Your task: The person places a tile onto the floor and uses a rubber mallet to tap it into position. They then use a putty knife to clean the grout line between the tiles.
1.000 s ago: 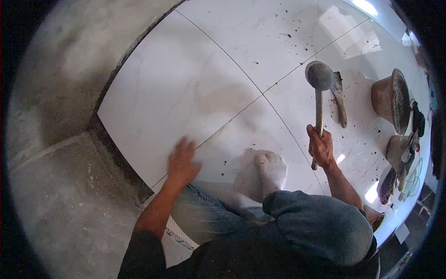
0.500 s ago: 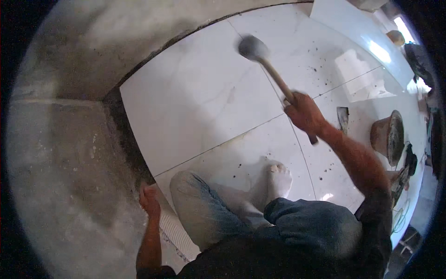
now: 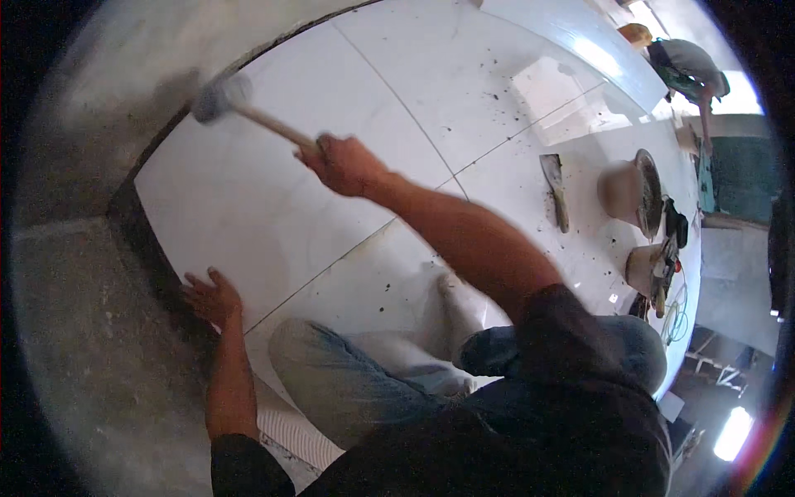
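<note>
My right hand [image 3: 344, 166] grips the wooden handle of a mallet [image 3: 217, 99], whose blurred head is over the far-left part of a white marbled floor tile [image 3: 261, 195], near the rough concrete wall. My left hand [image 3: 214, 298] is at that tile's left edge, fingers spread, holding nothing, beside a dark gap [image 3: 141, 248] along the concrete. A flat scraper [image 3: 553, 186] with a handle lies on the tiles to the right of my outstretched arm. Below my left knee shows a strip of ridged pale material [image 3: 294, 435].
At the right stand a bucket [image 3: 617, 192] and a smaller one [image 3: 642, 272] with tools and a loop of thin cord [image 3: 675, 315]. A large pale panel [image 3: 571, 41] lies at the back. Beyond it another person [image 3: 687, 66] bends over. My bent legs occupy the foreground.
The mallet has swung from the right to the far left, blurred in motion. My left hand has moved up from low by my knee to the tile's left edge. The view has shifted.
</note>
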Demonstrator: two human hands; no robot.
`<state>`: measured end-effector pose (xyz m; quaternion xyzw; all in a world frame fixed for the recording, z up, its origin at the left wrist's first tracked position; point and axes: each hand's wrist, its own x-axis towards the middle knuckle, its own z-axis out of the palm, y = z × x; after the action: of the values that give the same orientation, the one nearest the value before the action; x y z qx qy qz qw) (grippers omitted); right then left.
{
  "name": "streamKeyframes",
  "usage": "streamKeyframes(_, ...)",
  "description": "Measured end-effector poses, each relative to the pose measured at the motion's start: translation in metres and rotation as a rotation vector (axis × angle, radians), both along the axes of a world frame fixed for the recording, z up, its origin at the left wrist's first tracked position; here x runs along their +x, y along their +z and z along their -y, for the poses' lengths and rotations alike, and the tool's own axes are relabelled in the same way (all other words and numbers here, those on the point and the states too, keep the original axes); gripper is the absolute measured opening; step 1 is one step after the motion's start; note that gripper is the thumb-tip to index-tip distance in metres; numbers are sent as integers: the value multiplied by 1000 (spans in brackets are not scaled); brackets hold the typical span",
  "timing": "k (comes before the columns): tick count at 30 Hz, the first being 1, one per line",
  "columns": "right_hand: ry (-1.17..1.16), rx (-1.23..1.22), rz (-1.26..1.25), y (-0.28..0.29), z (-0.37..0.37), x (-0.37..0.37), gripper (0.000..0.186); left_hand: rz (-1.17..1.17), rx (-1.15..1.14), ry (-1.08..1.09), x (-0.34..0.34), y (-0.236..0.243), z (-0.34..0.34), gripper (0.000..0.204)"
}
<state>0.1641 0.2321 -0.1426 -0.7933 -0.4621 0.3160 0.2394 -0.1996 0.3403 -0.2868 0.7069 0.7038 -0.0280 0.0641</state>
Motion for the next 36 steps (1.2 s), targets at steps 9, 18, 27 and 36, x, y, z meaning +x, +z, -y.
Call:
streamKeyframes(9,-84,-15,-354,-22,-12,-112,58,-102,-1,-9,5,7,-2,73)
streamKeyframes(18,20,64,-271,-14,-39,-151,50,-181,-34,-60,9,23,5,79)
streamKeyframes(27,67,-246,-115,-40,4,-132,61,-65,24,-26,5,14,1,75)
streamKeyframes(36,530,-53,232,-40,34,-79,22,212,110,230,-33,7,103,74)
